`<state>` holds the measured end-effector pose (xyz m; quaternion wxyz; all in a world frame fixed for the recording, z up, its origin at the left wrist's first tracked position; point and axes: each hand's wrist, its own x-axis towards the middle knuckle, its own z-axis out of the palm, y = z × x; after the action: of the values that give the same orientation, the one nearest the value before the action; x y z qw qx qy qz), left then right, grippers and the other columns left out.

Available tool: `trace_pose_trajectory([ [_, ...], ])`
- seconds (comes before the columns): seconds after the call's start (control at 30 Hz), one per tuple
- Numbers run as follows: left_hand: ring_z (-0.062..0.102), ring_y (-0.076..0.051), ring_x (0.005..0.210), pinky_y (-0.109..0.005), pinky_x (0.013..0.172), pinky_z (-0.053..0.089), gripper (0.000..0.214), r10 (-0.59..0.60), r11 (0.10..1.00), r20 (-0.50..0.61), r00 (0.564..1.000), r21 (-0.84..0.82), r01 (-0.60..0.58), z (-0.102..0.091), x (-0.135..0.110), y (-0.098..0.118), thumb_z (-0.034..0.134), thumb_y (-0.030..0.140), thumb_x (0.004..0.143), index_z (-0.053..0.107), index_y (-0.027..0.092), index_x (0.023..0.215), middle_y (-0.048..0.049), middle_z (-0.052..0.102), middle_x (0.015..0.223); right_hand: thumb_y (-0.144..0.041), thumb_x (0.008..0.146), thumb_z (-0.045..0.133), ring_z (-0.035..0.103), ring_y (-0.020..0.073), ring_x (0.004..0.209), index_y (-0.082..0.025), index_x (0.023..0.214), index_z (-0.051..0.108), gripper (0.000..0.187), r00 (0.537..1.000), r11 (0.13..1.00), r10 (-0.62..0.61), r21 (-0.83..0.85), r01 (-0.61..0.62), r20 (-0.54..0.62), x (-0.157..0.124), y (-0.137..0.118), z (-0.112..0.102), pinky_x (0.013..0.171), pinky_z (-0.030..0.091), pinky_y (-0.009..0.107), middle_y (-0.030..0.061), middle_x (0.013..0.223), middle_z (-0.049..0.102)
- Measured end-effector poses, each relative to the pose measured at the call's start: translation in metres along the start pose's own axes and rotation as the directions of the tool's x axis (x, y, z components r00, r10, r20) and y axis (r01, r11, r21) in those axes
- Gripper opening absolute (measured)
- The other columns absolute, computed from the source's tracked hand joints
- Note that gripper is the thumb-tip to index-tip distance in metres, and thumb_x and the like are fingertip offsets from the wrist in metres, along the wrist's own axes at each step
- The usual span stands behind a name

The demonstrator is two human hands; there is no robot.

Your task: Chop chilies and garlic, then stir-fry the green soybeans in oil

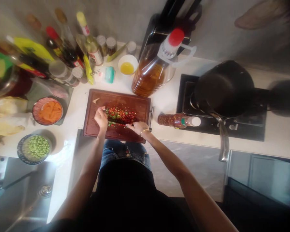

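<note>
On a brown wooden cutting board (96, 125) lies a spread of chopped red and green peppers (120, 112). My right hand (139, 128) is closed around the handle of a knife (118, 122), whose dark blade points left across the chopped pieces. At the tip end of the blade is my left hand (101, 118), its fingers extended toward the wall and a little apart; whether it touches the blade is unclear. A small pale scrap (96, 101) lies near the board's far left corner.
A large oil jug (154, 71) stands behind the board. To the right are a bottle of chili flakes (171, 120) and a black pan (223, 90) on the stove. At left are bowls of sliced carrot (49, 111) and green beans (37, 146), near the sink (26, 199).
</note>
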<state>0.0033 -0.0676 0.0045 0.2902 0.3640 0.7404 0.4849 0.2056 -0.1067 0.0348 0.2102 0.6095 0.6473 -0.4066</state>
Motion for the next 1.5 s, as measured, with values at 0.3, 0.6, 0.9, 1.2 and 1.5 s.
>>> trace_pose_trajectory([
  [0.3, 0.038, -0.008, 0.038, -0.023, 0.043, 0.031, 0.055, 0.002, 0.996, -0.014, 1.000, -0.090, -0.004, -0.016, -0.009, 0.008, 0.033, 0.053, 0.098, 0.069, 0.012, 0.096, 0.0067, 0.038, 0.041, -0.082, 0.084, 0.012, 0.068, 0.0298, 0.100, -0.019, 0.102, 0.076, 0.092, 1.000, 1.000, -0.010, -0.020, 0.010, 0.005, -0.025, -0.007, -0.007, 0.082, 0.050, 0.034, 0.0164, 0.105, 0.073],
  [0.6, 0.037, -0.007, 0.038, -0.021, 0.044, 0.029, 0.055, -0.061, 0.997, 0.012, 0.998, -0.050, 0.062, -0.018, -0.033, -0.001, 0.034, 0.054, 0.097, 0.070, 0.013, 0.093, 0.0064, 0.039, 0.043, -0.080, 0.086, 0.014, 0.068, 0.0294, 0.101, -0.019, 0.104, 0.075, 0.088, 0.995, 0.999, 0.027, -0.036, -0.024, 0.093, -0.025, 0.006, 0.015, 0.081, 0.050, 0.034, 0.0159, 0.107, 0.073],
  [0.9, 0.037, -0.007, 0.041, -0.022, 0.045, 0.030, 0.053, -0.084, 0.995, -0.011, 0.996, -0.054, 0.084, -0.007, -0.014, -0.005, 0.035, 0.054, 0.096, 0.069, 0.013, 0.094, 0.0061, 0.040, 0.045, -0.081, 0.085, 0.014, 0.067, 0.0294, 0.103, -0.021, 0.105, 0.075, 0.088, 0.995, 0.999, 0.047, -0.010, -0.047, 0.091, -0.020, -0.002, 0.001, 0.083, 0.049, 0.034, 0.0158, 0.108, 0.073],
  [1.2, 0.040, -0.006, 0.042, -0.020, 0.047, 0.034, 0.058, 0.022, 0.999, 0.062, 0.998, -0.035, -0.020, -0.005, -0.020, -0.004, 0.035, 0.057, 0.095, 0.069, 0.010, 0.095, 0.0066, 0.042, 0.045, -0.076, 0.090, 0.018, 0.068, 0.0307, 0.100, -0.016, 0.104, 0.075, 0.084, 0.998, 0.997, 0.031, 0.067, -0.035, 0.060, -0.017, 0.007, 0.025, 0.081, 0.049, 0.035, 0.0182, 0.105, 0.073],
  [1.5, 0.038, -0.006, 0.036, -0.020, 0.042, 0.029, 0.052, 0.058, 0.996, 0.031, 0.998, -0.064, -0.056, 0.008, 0.015, 0.015, 0.031, 0.048, 0.100, 0.067, 0.012, 0.091, 0.0081, 0.036, 0.040, -0.083, 0.084, 0.016, 0.069, 0.0302, 0.091, -0.013, 0.084, 0.075, 0.091, 0.999, 0.998, -0.017, 0.067, 0.019, -0.033, -0.010, 0.000, -0.031, 0.078, 0.049, 0.034, 0.0200, 0.095, 0.072],
])
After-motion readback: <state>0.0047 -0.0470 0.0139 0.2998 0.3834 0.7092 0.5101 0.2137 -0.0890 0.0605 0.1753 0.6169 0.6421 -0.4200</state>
